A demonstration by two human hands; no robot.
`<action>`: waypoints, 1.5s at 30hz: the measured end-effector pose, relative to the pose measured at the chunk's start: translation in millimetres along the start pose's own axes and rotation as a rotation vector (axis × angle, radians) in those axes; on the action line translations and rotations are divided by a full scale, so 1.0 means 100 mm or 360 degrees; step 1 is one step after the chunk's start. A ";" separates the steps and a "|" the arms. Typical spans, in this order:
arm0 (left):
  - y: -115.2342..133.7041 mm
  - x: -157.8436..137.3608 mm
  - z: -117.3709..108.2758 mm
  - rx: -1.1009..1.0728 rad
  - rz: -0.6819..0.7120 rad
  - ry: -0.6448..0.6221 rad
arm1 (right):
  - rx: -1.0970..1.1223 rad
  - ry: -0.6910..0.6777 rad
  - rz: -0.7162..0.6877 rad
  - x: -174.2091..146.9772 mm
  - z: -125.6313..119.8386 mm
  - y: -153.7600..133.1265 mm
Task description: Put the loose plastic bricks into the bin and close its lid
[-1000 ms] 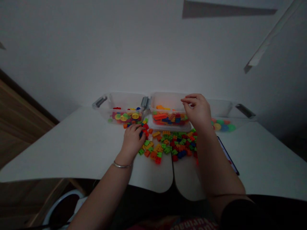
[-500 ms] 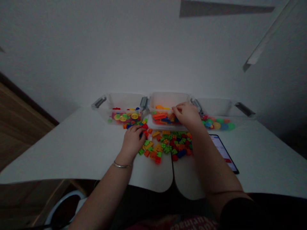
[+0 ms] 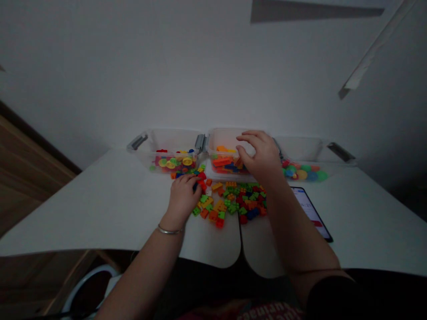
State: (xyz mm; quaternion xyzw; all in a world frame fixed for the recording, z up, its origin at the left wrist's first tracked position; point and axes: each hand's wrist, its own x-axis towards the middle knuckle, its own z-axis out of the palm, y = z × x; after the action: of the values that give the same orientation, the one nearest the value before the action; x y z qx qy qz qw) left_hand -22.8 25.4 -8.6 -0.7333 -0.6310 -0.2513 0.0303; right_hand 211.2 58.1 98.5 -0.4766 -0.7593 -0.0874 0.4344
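My right hand [image 3: 262,155] is raised over the front right of the middle clear bin [image 3: 213,171], thumb and fingers apart with nothing between them. Inside that bin lie orange, red, blue and yellow toy bricks [image 3: 223,161]. My left hand [image 3: 184,195] rests at the left edge of a loose pile of toy bricks [image 3: 220,205] on the table. Its fingers stretch over red and blue bricks, thumb apart from them; what lies under the fingertips is partly hidden. More bricks of the pile [image 3: 251,200] spread right, in green, red, orange and blue.
A clear bin [image 3: 143,158] with colourful pieces stands at the left, and another clear bin [image 3: 333,164] with round pieces at the right. A phone [image 3: 312,213] lies beside my right forearm. Between the white table [image 3: 133,213] sections runs a gap. The wall rises behind.
My right hand's fingers have spread apart from a pinch, and the hand has lifted slightly over the middle bin. My left hand has barely moved.
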 end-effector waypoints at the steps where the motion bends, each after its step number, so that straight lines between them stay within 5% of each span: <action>1: 0.00 0.00 0.00 0.0013 -0.0027 0.0008 | 0.0033 0.0004 -0.0048 0.00 -0.01 -0.05; 8: 0.01 -0.01 -0.04 0.0101 -0.0202 0.0030 | 0.0254 -0.0493 -0.0275 -0.09 0.16 -0.26; 13: 0.03 -0.02 -0.07 0.0110 -0.0216 -0.0003 | 0.0086 -0.0961 -0.0210 -0.17 0.36 -0.28; 18: 0.03 -0.02 -0.09 0.0108 -0.0221 -0.0029 | -0.0156 -0.1187 -0.0119 -0.22 0.46 -0.30; 32: 0.01 -0.01 -0.08 0.0080 -0.0222 -0.0015 | -0.0273 -0.1363 -0.0091 -0.30 0.67 -0.22; 45: 0.00 -0.02 -0.07 0.0055 -0.0203 -0.0011 | -0.0347 -0.1462 -0.0288 -0.30 0.75 -0.20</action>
State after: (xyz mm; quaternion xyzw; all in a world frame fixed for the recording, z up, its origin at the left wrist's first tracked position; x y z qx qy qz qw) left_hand -25.0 21.3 -3.0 -0.6917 -0.6809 -0.2394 0.0248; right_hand 157.1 68.7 36.4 -0.4408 -0.8974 0.0157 -0.0080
